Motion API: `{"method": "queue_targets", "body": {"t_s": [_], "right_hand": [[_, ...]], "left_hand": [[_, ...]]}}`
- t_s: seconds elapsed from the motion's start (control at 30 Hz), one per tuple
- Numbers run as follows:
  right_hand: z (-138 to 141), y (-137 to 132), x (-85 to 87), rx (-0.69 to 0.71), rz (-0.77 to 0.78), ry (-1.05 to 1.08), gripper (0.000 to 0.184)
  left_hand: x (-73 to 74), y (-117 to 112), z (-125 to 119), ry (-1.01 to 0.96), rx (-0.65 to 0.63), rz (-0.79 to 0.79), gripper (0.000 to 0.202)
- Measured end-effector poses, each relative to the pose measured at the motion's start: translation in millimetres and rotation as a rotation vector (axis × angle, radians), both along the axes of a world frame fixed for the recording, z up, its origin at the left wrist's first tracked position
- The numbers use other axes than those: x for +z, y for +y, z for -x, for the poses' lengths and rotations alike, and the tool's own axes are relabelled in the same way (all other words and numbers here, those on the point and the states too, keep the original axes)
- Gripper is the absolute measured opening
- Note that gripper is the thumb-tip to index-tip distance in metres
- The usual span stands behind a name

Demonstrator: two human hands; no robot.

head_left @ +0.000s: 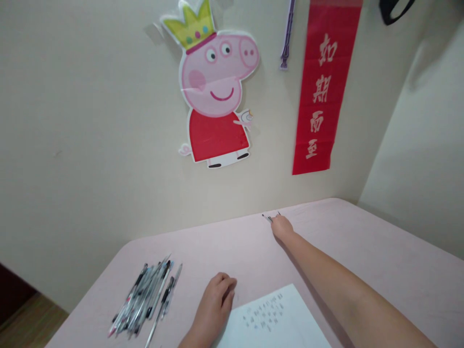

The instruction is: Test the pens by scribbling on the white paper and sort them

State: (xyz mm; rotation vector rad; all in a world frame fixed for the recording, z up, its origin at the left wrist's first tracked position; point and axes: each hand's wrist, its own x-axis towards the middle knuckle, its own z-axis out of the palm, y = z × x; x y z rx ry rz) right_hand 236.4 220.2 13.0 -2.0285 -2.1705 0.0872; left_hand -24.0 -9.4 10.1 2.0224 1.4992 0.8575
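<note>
At frame centre, the right hand pinches a slim pen on the smooth pink bench. The left hand, loosely curled, rests beside white paper, near a pile of plastic pens lower left.

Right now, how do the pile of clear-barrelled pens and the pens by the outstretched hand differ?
The pile of clear-barrelled pens is many, lying near the table's left edge; the far pens are few, near the wall. The right hand touches the far pens; the left hand rests apart from the pile. Both lie on the pink table.
</note>
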Motion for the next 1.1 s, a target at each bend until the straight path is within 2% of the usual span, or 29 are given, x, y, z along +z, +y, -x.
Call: {"method": "queue_targets", "body": {"t_s": [0.33, 0.47, 0.53, 0.77, 0.97, 1.1], "right_hand": [[4.2, -8.5, -2.9, -0.033, 0.050, -0.024, 0.024], [7.0, -10.5, -0.2, -0.052, 0.061, -0.024, 0.026], [7.8, -11.5, 1.5, -0.056, 0.050, -0.020, 0.021], [7.0, -15.0, 1.9, -0.021, -0.020, 0.000, 0.033], [5.1, -14.3, -1.1, -0.002, -0.024, 0.014, 0.028], [2.7, -15.9, 3.7, 0.005, -0.048, 0.038, 0.029]], "left_hand": [[0.2, -1.0, -0.5, -0.013, -0.009, -0.001, 0.025], [0.0, -0.5, -0.8, -0.015, -0.012, 0.004, 0.025], [-0.4, 0.0, -0.8, -0.012, -0.013, 0.003, 0.026], [1.3, -0.9, -1.3, -0.014, -0.002, -0.007, 0.024], [-0.6, -0.9, -0.7, -0.021, -0.008, -0.014, 0.025], [0.7, -1.2, -0.6, -0.015, -0.010, -0.009, 0.025]]}}
